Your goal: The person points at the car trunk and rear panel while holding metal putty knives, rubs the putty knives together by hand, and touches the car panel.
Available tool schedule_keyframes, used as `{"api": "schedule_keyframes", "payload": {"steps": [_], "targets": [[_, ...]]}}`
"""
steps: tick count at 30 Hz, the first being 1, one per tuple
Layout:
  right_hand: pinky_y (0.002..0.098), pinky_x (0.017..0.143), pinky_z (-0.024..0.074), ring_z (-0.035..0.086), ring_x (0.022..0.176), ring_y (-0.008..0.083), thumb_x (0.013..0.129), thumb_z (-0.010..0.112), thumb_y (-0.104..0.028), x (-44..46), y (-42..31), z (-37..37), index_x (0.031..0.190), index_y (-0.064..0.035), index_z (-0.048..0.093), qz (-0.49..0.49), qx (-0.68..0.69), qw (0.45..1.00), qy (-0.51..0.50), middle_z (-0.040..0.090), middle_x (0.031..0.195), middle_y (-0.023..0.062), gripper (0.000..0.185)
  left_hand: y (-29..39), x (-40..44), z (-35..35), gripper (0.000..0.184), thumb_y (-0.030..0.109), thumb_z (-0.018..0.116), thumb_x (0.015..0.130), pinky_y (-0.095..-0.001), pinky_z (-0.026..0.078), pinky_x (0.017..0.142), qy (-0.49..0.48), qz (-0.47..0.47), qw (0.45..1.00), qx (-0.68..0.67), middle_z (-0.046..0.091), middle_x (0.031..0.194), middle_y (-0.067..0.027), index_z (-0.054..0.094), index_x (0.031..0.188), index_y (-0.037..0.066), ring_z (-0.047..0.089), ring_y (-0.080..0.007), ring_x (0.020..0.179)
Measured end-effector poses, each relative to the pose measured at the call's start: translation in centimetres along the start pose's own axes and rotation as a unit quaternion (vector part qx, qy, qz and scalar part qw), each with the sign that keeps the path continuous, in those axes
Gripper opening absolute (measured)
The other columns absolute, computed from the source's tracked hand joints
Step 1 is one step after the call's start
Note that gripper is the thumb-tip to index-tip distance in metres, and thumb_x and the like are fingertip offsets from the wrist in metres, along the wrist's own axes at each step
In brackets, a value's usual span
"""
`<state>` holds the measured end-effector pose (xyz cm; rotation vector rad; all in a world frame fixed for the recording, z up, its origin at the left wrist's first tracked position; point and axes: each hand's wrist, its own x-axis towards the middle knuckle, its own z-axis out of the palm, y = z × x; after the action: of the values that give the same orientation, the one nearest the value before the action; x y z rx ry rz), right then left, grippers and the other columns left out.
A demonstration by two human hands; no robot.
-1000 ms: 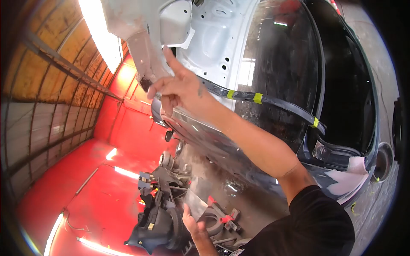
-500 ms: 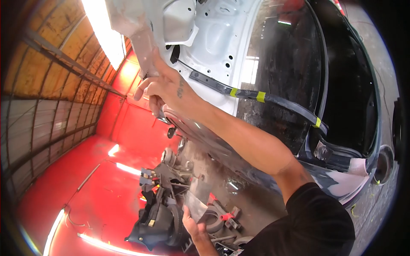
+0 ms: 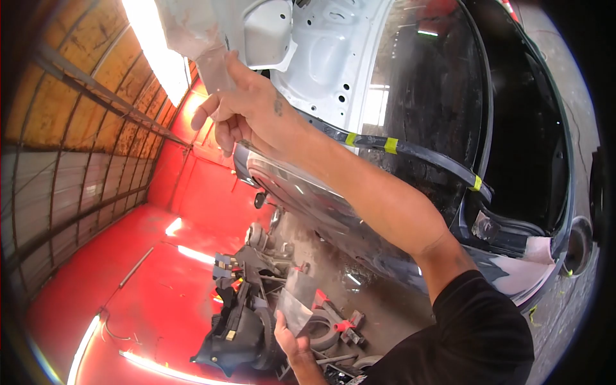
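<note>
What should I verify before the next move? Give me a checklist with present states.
1. Grey sheet in the left hand: ok, held there.
2. Right hand free of tools: ok, none visible in it.
3. Right fingertips touching the grey body panel: cannot tell; they overlap it in view, but contact is unclear.
4. Yellow-green tape on the dark strip: ok, three pieces show; how firmly they stick is not visible.
5. Floor clear beyond the left hand: not ok; a tyre and a red-and-grey stand are there.
</note>
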<state>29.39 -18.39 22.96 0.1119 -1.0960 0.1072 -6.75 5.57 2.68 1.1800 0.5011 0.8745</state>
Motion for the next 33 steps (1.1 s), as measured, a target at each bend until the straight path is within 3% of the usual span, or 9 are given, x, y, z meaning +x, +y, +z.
{"api": "schedule_keyframes", "payload": {"steps": [6,9,10,14,17,21,27,30,33], "targets": [[0.0313,0.053,0.0515,0.064,0.055,0.023,0.093,0.05,-0.001,-0.7,-1.7,-0.7,0.164,-0.0079,0.003,-0.053,-0.111,0.992,-0.015,0.07,0.099,0.0246,0.086,-0.1,0.8,-1.2,0.043,0.029,0.048,0.108,-0.0485,0.05,0.103,0.031,-0.008,0.999,0.007,0.065,0.131,-0.0169,0.055,0.136,-0.004,0.064,-0.0337,0.118],[0.0334,0.057,0.0544,0.063,0.053,0.0214,0.091,0.051,-0.002,-1.4,-4.1,-2.3,0.161,-0.0016,-0.012,-0.077,-0.091,0.993,0.001,0.071,0.093,0.0208,0.095,-0.3,1.2,-2.6,0.043,0.029,0.047,0.109,-0.0488,0.051,0.103,0.022,-0.017,1.0,-0.003,0.064,0.132,-0.017,0.054,0.136,-0.003,0.064,-0.034,0.118],[0.0296,0.053,0.0479,0.06,0.054,0.0195,0.091,0.048,0.001,-1.9,-3.6,-2.8,0.166,-0.0113,0.004,-0.069,-0.089,0.991,0.066,0.072,0.095,0.0203,0.087,-0.4,1.3,-2.8,0.043,0.029,0.046,0.109,-0.0489,0.051,0.102,0.024,-0.014,1.0,0.0,0.064,0.132,-0.0169,0.054,0.136,-0.003,0.064,-0.0338,0.118],[0.0269,0.054,0.0462,0.056,0.053,0.0131,0.091,0.046,-0.002,-4.2,-0.8,-4.9,0.165,-0.0107,0.016,-0.023,-0.257,0.962,0.094,0.072,0.088,0.0148,0.08,-0.1,1.2,-1.4,0.043,0.03,0.046,0.109,-0.049,0.051,0.102,0.02,-0.013,1.0,0.018,0.064,0.132,-0.0166,0.055,0.136,-0.003,0.064,-0.0332,0.118],[0.0268,0.058,0.0471,0.053,0.054,0.011,0.092,0.046,-0.005,-4.8,0.6,-4.0,0.166,-0.0136,0.014,0.002,-0.385,0.92,0.069,0.071,0.083,0.0111,0.081,-0.1,1.3,0.0,0.043,0.03,0.047,0.109,-0.049,0.051,0.103,0.013,-0.014,0.999,0.033,0.065,0.131,-0.0166,0.055,0.136,-0.003,0.064,-0.033,0.118],[0.0339,0.064,0.0493,0.051,0.056,0.016,0.091,0.046,-0.005,-3.5,1.9,-4.3,0.165,-0.0117,0.014,-0.06,-0.487,0.868,0.077,0.062,0.071,0.0105,0.081,-0.4,0.8,1.8,0.044,0.028,0.045,0.109,-0.0484,0.054,0.098,0.029,-0.023,0.999,0.015,0.067,0.127,-0.0169,0.056,0.134,-0.006,0.067,-0.0328,0.112],[0.0363,0.063,0.0479,0.053,0.055,0.022,0.088,0.051,-0.003,-2.0,0.7,-3.5,0.163,-0.0061,0.014,-0.067,-0.547,0.832,0.066,0.056,0.065,0.0164,0.084,-1.1,1.8,-0.1,0.042,0.028,0.049,0.108,-0.0488,0.052,0.101,0.042,-0.016,0.999,0.011,0.066,0.13,-0.0174,0.056,0.134,-0.004,0.065,-0.0337,0.117],[0.0367,0.062,0.0482,0.053,0.054,0.025,0.087,0.052,-0.003,-1.0,0.7,-3.4,0.162,-0.005,0.013,-0.073,-0.613,0.784,0.057,0.055,0.064,0.0156,0.085,-1.4,2.4,-0.4,0.043,0.029,0.048,0.108,-0.0512,0.053,0.099,0.043,-0.029,0.999,-0.002,0.066,0.129,-0.0161,0.057,0.134,-0.004,0.067,-0.034,0.112],[0.0371,0.063,0.0489,0.056,0.055,0.027,0.086,0.052,-0.002,-1.4,0.3,-3.0,0.162,-0.0052,0.012,-0.033,-0.621,0.781,0.059,0.057,0.065,0.015,0.086,-1.9,2.8,-0.6,0.043,0.028,0.05,0.107,-0.0504,0.052,0.1,0.047,-0.026,0.999,-0.001,0.066,0.129,-0.0164,0.057,0.133,-0.006,0.067,-0.0337,0.113]]}}
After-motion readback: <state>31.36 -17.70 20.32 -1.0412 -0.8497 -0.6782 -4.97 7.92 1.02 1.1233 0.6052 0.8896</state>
